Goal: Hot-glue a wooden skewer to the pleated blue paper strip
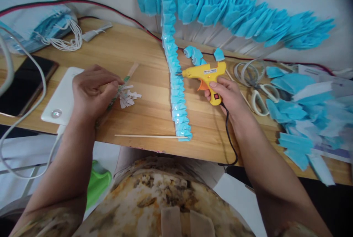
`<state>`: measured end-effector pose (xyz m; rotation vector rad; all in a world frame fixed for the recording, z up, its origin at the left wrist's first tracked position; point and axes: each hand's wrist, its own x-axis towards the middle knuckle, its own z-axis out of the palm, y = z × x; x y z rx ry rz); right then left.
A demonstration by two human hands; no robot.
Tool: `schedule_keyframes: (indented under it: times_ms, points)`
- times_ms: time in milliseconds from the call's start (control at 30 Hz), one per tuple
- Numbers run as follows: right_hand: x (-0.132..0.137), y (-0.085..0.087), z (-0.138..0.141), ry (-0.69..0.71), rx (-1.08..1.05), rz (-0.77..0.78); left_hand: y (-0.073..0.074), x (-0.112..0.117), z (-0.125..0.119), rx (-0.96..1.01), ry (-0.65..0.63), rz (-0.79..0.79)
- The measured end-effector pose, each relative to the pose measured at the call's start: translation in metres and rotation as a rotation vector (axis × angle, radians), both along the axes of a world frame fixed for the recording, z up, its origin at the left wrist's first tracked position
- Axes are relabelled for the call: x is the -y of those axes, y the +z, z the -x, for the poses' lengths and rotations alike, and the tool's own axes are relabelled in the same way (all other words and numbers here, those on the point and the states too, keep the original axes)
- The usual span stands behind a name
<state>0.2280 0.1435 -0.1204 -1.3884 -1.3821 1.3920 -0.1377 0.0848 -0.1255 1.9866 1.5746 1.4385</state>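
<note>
My right hand point(230, 95) grips the handle of a yellow hot glue gun point(204, 71) with an orange trigger. The nozzle points left and meets, or nearly meets, a long pleated strip of blue paper point(171, 55) running from the wall to the table's front edge. A thin wooden stick point(146, 136) lies crosswise, one end at the strip's near end. My left hand point(95, 88) is closed beside a white power bank point(59, 97); whatever its fingers hold is hidden. Close to its fingertips are small white paper scraps point(128, 97) and a clear strip with green print point(114, 99).
Blue paper flowers point(239, 7) on sticks lean along the wall. At right lie scissors point(259, 101), a tape roll point(248, 73) and loose blue paper pieces point(295, 112). A phone point(26, 82) and white cable point(41, 71) occupy the left; the gun's black cord point(227, 130) hangs over the edge.
</note>
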Motion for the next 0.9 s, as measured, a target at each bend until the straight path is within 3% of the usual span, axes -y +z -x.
schedule_keyframes:
  times_ms: [267, 467, 900]
  points:
    - [-0.0005, -0.0034, -0.0005, -0.003, -0.026, -0.016, 0.0019, 0.0017, -0.0009, 0.045, -0.03, 0.045]
    - [-0.0013, -0.0068, -0.0023, -0.002, -0.053, -0.037, -0.0018, -0.0017, -0.0005, 0.016, -0.036, -0.013]
    - [0.0004, 0.0008, 0.0013, -0.021, -0.036, -0.016, 0.0067, 0.0013, -0.007, 0.04, -0.043, 0.13]
